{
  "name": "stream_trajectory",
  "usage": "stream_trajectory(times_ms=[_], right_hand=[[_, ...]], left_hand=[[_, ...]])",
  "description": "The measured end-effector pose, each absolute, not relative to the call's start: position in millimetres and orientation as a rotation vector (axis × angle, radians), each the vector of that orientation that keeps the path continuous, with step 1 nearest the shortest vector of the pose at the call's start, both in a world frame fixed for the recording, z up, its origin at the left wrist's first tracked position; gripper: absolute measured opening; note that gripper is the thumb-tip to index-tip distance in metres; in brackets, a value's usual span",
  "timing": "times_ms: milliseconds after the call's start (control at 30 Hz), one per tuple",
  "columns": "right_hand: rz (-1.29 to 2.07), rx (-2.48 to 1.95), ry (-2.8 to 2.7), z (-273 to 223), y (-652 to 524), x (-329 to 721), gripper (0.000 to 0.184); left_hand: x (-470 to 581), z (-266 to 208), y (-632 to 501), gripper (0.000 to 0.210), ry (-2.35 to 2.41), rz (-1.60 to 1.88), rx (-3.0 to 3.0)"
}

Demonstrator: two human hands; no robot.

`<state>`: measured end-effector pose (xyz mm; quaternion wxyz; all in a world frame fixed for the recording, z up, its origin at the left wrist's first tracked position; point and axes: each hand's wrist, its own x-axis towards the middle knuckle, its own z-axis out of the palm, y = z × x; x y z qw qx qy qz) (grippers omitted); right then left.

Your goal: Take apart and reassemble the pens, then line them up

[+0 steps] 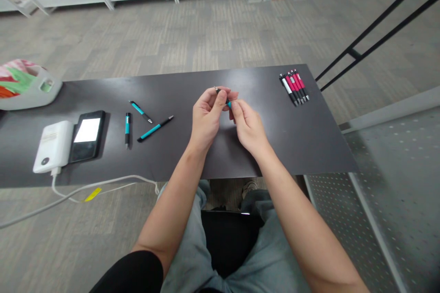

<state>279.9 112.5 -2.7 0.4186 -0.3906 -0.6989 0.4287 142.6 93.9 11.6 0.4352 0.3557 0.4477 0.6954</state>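
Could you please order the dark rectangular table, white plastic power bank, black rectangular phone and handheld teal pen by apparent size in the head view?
1. Dark table
2. White power bank and black phone: too alike to rank
3. Handheld teal pen, partly hidden

Over the worktop, the left grip and right grip hold a turquoise-and-black ballpoint pen. Three turquoise pens lie near a smartphone and power bank; pink pens lie beside a white pen.
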Motion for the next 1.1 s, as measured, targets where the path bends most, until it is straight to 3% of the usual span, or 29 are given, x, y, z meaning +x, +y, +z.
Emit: stream_trajectory(times_ms=[100,300,433,633,933,1100], right_hand=[[1.063,-0.962,-1.728,-5,113,280,0.046],[1.096,-0.982,-1.746,-5,115,282,0.051],[1.047,-0.992,-1.734,-5,115,282,0.045],[1.122,-0.970,-1.773,-4,114,281,0.059],[1.119,-0.997,-1.776,-7,115,281,0.059],[1.004,-0.962,-1.753,-10,115,281,0.048]], left_hand=[[140,12,95,0.042,1.119,1.724,0.869],[136,12,97,0.044,1.128,1.694,0.918],[134,12,98,0.040,1.155,1.726,0.930],[131,11,99,0.042,1.178,1.713,0.899],[130,17,99,0.034,1.213,1.713,0.872],[130,12,101,0.038,1.205,1.761,0.921]])
